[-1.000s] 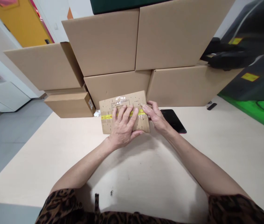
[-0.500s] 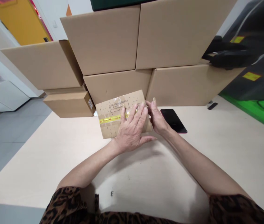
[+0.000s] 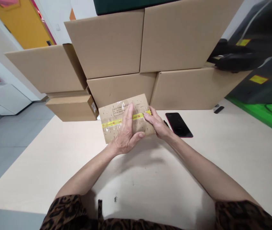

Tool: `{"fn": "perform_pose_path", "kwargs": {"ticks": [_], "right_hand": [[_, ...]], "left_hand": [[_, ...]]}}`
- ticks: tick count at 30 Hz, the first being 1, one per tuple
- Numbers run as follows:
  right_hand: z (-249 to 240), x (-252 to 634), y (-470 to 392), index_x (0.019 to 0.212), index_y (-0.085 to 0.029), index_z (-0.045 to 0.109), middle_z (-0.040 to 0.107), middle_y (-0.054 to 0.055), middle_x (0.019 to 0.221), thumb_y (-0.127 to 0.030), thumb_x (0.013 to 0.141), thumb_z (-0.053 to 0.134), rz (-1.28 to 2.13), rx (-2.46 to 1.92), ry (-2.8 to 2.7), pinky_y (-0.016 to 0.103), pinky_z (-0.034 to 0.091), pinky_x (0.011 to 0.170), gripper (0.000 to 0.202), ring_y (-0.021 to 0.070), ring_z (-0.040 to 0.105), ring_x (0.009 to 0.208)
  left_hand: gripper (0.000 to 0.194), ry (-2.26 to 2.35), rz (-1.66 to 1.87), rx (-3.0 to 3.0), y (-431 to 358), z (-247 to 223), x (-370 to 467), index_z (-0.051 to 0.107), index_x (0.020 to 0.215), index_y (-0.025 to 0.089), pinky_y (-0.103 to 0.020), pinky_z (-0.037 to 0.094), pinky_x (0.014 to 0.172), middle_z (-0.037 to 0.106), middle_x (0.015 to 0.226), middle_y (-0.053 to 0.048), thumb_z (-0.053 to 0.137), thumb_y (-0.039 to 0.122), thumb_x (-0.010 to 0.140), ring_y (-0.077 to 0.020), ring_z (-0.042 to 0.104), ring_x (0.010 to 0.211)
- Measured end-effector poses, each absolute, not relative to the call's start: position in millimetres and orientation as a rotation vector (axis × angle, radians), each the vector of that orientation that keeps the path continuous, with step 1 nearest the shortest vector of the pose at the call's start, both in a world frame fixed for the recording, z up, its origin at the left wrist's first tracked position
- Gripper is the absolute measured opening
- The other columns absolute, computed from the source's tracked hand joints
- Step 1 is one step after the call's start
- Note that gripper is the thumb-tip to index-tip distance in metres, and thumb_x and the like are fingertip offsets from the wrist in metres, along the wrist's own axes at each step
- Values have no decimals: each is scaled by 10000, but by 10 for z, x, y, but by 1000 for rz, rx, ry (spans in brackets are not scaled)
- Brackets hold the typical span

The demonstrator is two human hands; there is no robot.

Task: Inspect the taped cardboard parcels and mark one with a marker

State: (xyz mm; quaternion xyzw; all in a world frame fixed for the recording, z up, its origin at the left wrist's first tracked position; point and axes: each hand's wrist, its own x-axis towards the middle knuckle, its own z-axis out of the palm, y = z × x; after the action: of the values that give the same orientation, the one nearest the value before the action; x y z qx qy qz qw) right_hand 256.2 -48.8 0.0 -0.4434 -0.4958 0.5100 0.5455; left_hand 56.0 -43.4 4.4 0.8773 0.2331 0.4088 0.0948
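A small cardboard box [image 3: 109, 134] with printed text and a strip of yellow tape [image 3: 113, 123] is tilted up in front of me. My left hand [image 3: 127, 134] lies against its face, fingers stretched out and thumb apart. The hand covers part of the tape and the printing. At the box's right end, my right hand [image 3: 158, 124] grips the edge, with its thumb on the taped face near the end of the yellow strip. Its other fingers are partly hidden along the side. The underside of the box is out of sight.
Large cardboard boxes [image 3: 104, 44] are stacked behind the pale table [image 3: 30, 172]. A smaller carton [image 3: 70, 110] stands at their left. Right of my hand lies a black phone [image 3: 179, 124], with a dark slim object [image 3: 166, 123] beside it. A small black piece [image 3: 219, 109] is farther right.
My left hand has shifted left across the box and turned more on its side. My right hand has closed on the right edge, its thumb now on the face. More yellow tape shows.
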Motion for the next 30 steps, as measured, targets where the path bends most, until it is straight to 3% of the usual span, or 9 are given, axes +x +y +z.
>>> {"fn": "perform_pose_path", "kwargs": {"ticks": [3,6,10,12,14,16,21,30], "right_hand": [[-33,2558,-470,1527,-330,478,673,85,1529,-715,860,741,1242,-1058,-1170,525,515,1211,814,305,680,1373],[-41,2552,-468,1508,-327,479,667,99,1530,-725,818,758,1272,-1063,-1147,538,519,1207,844,314,681,1364],[-19,2510,-495,1437,-333,513,681,86,1515,-737,799,769,1339,-1018,-1099,548,536,1191,797,316,693,1345],[-25,2477,-510,1401,-321,546,699,86,1494,-746,821,741,1377,-982,-1115,540,566,1150,745,319,696,1343],[-53,2448,-517,1381,-319,578,711,77,1484,-751,858,696,1380,-966,-1146,516,592,1110,688,316,690,1358],[-94,2432,-516,1382,-332,601,721,56,1479,-746,892,660,1367,-969,-1164,493,604,1091,643,308,688,1368],[-155,2423,-498,1421,-356,628,755,42,1441,-771,925,593,1363,-976,-1121,512,594,1107,648,313,686,1381],[-85,2395,-497,1242,-322,731,803,19,1355,-619,829,760,1437,-829,-891,501,561,1151,509,318,654,1428]], "left_hand": [[929,860,1395,2586,-347,15,403,-58,1769,281,-647,208,1388,92,1866,-205,312,765,1068,-382,159,1739],[948,1170,1620,2440,-239,-29,122,56,1769,313,-705,102,1385,127,1864,-181,494,731,1040,-394,130,1741],[1158,1439,1570,1886,-190,-58,-256,204,1744,278,-676,68,1407,121,1866,-186,788,733,854,-420,49,1748],[1141,1314,1449,1538,-227,-46,-346,327,1687,237,-657,208,1397,269,1826,-212,857,710,794,-444,179,1725],[1018,1101,1275,1226,-290,-29,-355,482,1569,194,-615,422,1318,517,1689,-227,872,697,776,-459,427,1624],[926,947,1164,1016,-353,-18,-313,571,1455,169,-577,556,1207,690,1511,-216,907,651,739,-453,616,1472],[937,861,1258,862,-438,-21,-206,514,1467,211,-524,592,1136,759,1412,-147,961,445,678,-379,727,1338],[920,853,1383,909,-508,-8,-157,512,1460,244,-522,594,1103,734,1423,-137,951,435,675,-383,712,1336]]}}
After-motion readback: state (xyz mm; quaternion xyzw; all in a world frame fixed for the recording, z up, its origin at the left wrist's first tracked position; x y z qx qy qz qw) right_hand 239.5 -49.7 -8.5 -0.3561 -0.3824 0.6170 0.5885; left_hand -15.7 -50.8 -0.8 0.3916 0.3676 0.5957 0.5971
